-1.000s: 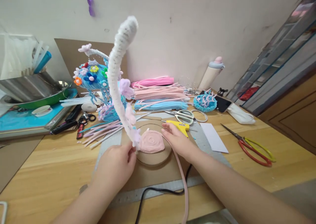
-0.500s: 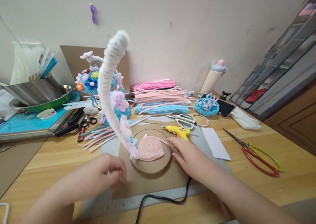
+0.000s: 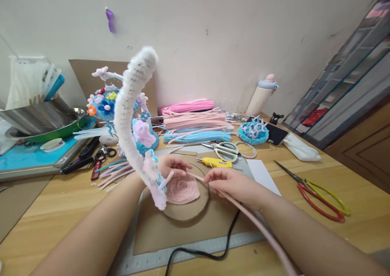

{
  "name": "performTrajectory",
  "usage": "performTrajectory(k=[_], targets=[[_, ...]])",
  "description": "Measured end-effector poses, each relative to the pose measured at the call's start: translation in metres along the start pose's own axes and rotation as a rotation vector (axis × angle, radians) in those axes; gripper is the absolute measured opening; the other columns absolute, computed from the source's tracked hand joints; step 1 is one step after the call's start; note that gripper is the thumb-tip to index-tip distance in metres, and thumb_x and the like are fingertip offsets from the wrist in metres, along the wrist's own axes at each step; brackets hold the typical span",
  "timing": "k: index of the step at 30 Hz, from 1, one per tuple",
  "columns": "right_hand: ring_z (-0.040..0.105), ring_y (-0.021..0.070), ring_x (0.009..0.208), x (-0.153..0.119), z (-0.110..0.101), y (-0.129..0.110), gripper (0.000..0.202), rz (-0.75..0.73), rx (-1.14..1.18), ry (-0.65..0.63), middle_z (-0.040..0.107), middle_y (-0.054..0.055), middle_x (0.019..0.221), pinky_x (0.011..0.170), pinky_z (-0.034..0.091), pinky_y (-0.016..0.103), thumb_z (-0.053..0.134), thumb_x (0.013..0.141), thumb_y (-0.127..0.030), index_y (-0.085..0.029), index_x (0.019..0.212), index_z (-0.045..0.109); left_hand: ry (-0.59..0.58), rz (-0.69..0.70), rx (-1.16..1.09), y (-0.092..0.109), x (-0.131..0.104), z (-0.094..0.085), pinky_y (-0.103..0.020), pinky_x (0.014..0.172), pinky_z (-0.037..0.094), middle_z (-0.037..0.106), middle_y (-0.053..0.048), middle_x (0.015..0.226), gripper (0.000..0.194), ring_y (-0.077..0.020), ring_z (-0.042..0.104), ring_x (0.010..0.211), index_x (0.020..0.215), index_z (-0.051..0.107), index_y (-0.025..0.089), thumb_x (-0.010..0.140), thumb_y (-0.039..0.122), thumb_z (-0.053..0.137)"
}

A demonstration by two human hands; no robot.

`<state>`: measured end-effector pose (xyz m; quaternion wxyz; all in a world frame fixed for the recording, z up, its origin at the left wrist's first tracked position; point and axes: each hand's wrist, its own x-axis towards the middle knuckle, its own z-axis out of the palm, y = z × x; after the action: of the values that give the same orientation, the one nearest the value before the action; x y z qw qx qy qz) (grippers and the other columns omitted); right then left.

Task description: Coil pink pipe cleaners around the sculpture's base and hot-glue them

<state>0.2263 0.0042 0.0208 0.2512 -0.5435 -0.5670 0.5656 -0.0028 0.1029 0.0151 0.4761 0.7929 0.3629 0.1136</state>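
A long soft pale-pink strip (image 3: 258, 223) is pinched between the thumb and fingers of the right hand (image 3: 233, 184); its tail is trailed toward the near right. The left hand (image 3: 174, 165) is bent over the far edge of the flat coiled pale-pink fuzzy piece (image 3: 183, 191), near the strip's far end; whether anything is gripped by it cannot be told. The coiled piece is carried on a round brown cardboard disc (image 3: 184, 215), crossed at its left by the lower end of a tall curved white fuzzy stem (image 3: 122, 121) trimmed with lilac flowers. Beneath the disc, a brown cardboard sheet (image 3: 210, 230) is laid on a grey mat (image 3: 243, 238). A yellow glue gun (image 3: 217, 162) is placed just beyond the right hand, with green-and-white-handled scissors (image 3: 228, 151) behind it. Farther off, pink and blue fuzzy stems (image 3: 196, 121) are piled in bundles. At the right, red-and-yellow-handled scissors (image 3: 321, 201) are rested open on the wooden surface (image 3: 323, 237).
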Motion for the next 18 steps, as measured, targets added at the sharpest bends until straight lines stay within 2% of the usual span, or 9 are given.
performTrajectory(k=[3, 6, 10, 12, 13, 15, 17, 18], targets=[[0.045, 0.0083, 0.048, 0.001, -0.003, -0.004, 0.026, 0.041, 0.231, -0.044, 0.062, 0.002, 0.075, 0.04, 0.027, 0.02, 0.048, 0.08, -0.03, -0.017, 0.098, 0.062, -0.12, 0.045, -0.026, 0.007, 0.01, 0.003, -0.027, 0.066, 0.051, 0.07, -0.005, 0.083, 0.041, -0.0158, 0.063, 0.072, 0.113, 0.064, 0.014, 0.078, 0.034, 0.064], [0.051, 0.0081, 0.053, -0.002, 0.004, -0.008, 0.031, 0.022, 0.5, -0.048, 0.066, 0.006, 0.089, 0.042, 0.029, 0.019, 0.056, 0.077, -0.031, -0.016, 0.104, 0.062, -0.2, 0.095, 0.001, 0.017, 0.011, 0.006, -0.023, 0.062, 0.048, 0.069, -0.002, 0.082, 0.04, -0.0151, 0.062, 0.071, 0.113, 0.066, 0.017, 0.076, 0.032, 0.066], [0.049, 0.0066, 0.052, -0.003, 0.021, -0.012, 0.035, -0.026, 0.454, 0.006, 0.065, 0.004, 0.088, 0.044, 0.029, 0.019, 0.064, 0.074, -0.032, -0.017, 0.105, 0.06, -0.207, 0.154, 0.073, 0.023, 0.012, 0.015, -0.021, 0.062, 0.044, 0.065, 0.001, 0.074, 0.023, -0.0137, 0.058, 0.069, 0.091, 0.071, 0.018, 0.075, 0.034, 0.069], [0.048, 0.0076, 0.051, -0.003, 0.024, -0.011, 0.037, -0.084, 0.364, 0.045, 0.063, 0.002, 0.085, 0.046, 0.031, 0.021, 0.061, 0.075, -0.033, -0.019, 0.108, 0.058, -0.163, 0.171, 0.096, 0.021, 0.013, 0.02, -0.021, 0.064, 0.044, 0.064, 0.001, 0.072, 0.02, -0.0133, 0.057, 0.069, 0.084, 0.07, 0.017, 0.078, 0.035, 0.066], [0.049, 0.0088, 0.052, -0.003, 0.022, -0.009, 0.034, -0.12, 0.273, 0.106, 0.062, 0.001, 0.082, 0.047, 0.032, 0.022, 0.058, 0.077, -0.033, -0.019, 0.108, 0.058, -0.135, 0.176, 0.1, 0.019, 0.014, 0.021, -0.022, 0.064, 0.044, 0.064, 0.001, 0.072, 0.02, -0.0131, 0.057, 0.068, 0.083, 0.07, 0.017, 0.08, 0.035, 0.063], [0.052, 0.0122, 0.056, -0.005, 0.013, -0.005, 0.022, -0.167, -0.038, 0.32, 0.061, 0.001, 0.076, 0.051, 0.034, 0.024, 0.052, 0.081, -0.032, -0.021, 0.098, 0.059, -0.083, 0.182, 0.099, 0.016, 0.015, 0.023, -0.022, 0.064, 0.045, 0.064, 0.0, 0.073, 0.021, -0.0127, 0.057, 0.067, 0.082, 0.069, 0.016, 0.084, 0.034, 0.057], [0.055, 0.016, 0.062, -0.007, -0.001, 0.001, 0.017, -0.103, -0.459, 0.545, 0.063, 0.002, 0.073, 0.054, 0.031, 0.027, 0.048, 0.086, -0.035, -0.022, 0.082, 0.058, -0.042, 0.191, 0.102, 0.015, 0.014, 0.023, -0.022, 0.063, 0.045, 0.064, -0.001, 0.076, 0.021, -0.0127, 0.057, 0.068, 0.081, 0.068, 0.017, 0.084, 0.033, 0.056], [0.055, 0.0173, 0.062, -0.007, -0.008, 0.005, 0.021, -0.01, -0.618, 0.591, 0.063, 0.002, 0.07, 0.053, 0.029, 0.028, 0.047, 0.087, -0.038, -0.022, 0.075, 0.056, -0.023, 0.196, 0.107, 0.016, 0.013, 0.023, -0.022, 0.064, 0.046, 0.063, -0.001, 0.077, 0.02, -0.013, 0.057, 0.07, 0.081, 0.068, 0.017, 0.083, 0.033, 0.056]])
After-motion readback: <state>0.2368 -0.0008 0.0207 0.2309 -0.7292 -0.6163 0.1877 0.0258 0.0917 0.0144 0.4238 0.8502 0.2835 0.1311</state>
